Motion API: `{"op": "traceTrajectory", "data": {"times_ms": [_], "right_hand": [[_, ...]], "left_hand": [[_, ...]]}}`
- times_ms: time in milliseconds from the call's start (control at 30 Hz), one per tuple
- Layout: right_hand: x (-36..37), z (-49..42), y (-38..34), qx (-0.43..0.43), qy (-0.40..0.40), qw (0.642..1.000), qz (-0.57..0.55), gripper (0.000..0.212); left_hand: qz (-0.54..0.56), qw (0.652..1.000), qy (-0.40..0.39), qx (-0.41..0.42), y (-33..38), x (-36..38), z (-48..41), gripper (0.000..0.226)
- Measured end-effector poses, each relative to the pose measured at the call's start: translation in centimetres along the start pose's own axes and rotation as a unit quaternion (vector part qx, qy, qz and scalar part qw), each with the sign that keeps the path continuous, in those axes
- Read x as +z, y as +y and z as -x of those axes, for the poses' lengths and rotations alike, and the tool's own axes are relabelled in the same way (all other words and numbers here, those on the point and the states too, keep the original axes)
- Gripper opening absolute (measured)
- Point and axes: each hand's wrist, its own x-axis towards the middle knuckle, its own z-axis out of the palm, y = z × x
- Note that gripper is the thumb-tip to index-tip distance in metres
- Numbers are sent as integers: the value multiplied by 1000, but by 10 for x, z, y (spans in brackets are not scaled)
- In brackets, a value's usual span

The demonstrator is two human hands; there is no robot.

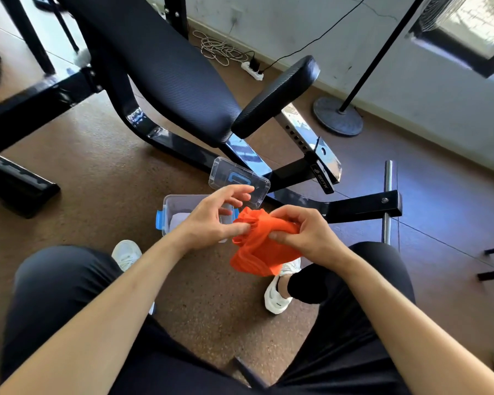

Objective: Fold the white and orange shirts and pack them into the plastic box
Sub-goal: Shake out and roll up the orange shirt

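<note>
A clear rectangular plastic box (168,205) with blue latches sits on the brown floor (97,172), what looks like the folded white shirt (179,219) inside. Above it the left grip (211,220) is spread wide, thumb touching the bunched orange shirt (257,252), which the right grip (305,235) clutches just beside the box.

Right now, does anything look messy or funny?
Yes. The orange shirt is scrunched into a lump in the right hand, not folded flat. The lid lies off, behind the plastic box.

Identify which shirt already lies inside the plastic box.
The white shirt, lying in the plastic box; the orange shirt is outside it, gripped by the right hand.
</note>
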Motion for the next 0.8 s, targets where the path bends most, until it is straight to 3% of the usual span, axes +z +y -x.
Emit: {"op": "traceTrajectory", "data": {"times_ms": [133,233,333,467,633,800], "right_hand": [[-7,2,-12,-12,-40,999,-15,25],[-9,2,-18,-12,-14,999,-28,22],[-7,3,-15,-10,53,998,-42,20],[-3,7,-5,-12,150,988,-19,24],[1,8,3,8,215,977,-9,22],[-4,7,15,57,225,973,-2,18]], "left_hand": [[38,996,-83,-19,8,8,-2,86],[67,990,-120,-35,14,20,-1,74],[47,993,-100,-47,11,27,0,48],[19,990,-101,-98,1,29,-1,32],[13,989,-76,-125,-4,29,-6,35],[27,989,-59,-135,-7,24,-7,43]]}}
